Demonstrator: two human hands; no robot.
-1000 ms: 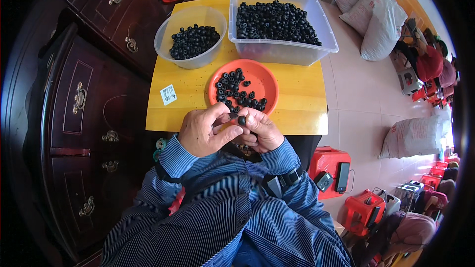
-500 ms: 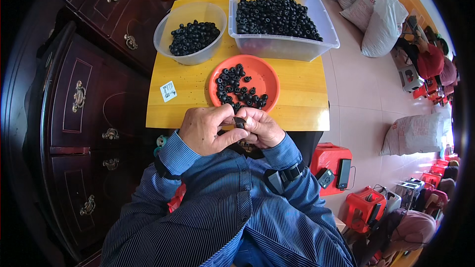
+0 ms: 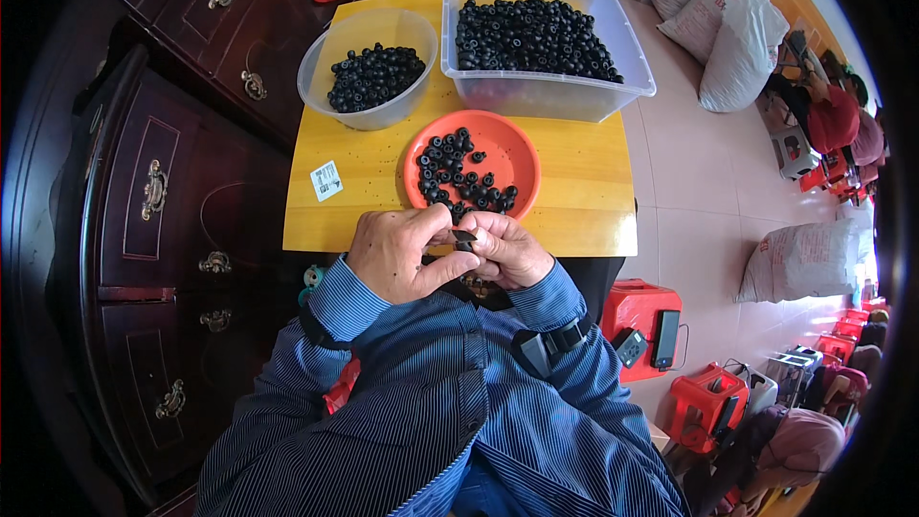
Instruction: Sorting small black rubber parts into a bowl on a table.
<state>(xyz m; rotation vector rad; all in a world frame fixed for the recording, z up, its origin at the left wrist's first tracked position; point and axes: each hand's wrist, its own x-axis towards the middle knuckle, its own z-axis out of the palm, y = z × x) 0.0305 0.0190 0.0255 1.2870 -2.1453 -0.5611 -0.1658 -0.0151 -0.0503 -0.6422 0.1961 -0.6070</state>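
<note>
Just past the table's near edge, my left hand (image 3: pixel 394 254) and my right hand (image 3: pixel 514 251) meet fingertip to fingertip. Between them they pinch a small black part (image 3: pixel 463 237), mostly hidden by the thumbs and fingers. Right beyond my fingers lies an orange-red plate (image 3: pixel 522 158). Several small black ring-like parts (image 3: pixel 445 161) with round holes are scattered over its left and near side.
Behind the plate, a round translucent tub (image 3: pixel 316 77) and a larger rectangular clear bin (image 3: pixel 546 101) hold heaps of similar black parts. A white label (image 3: pixel 326 180) lies on the yellow table (image 3: pixel 364 215). Dark wooden cabinets (image 3: pixel 144 182) stand left; a red stool (image 3: pixel 637 311) stands right.
Both hands stay in nearly the same place. The black part between the fingertips looks slightly turned, and the whole view has shifted a little.
</note>
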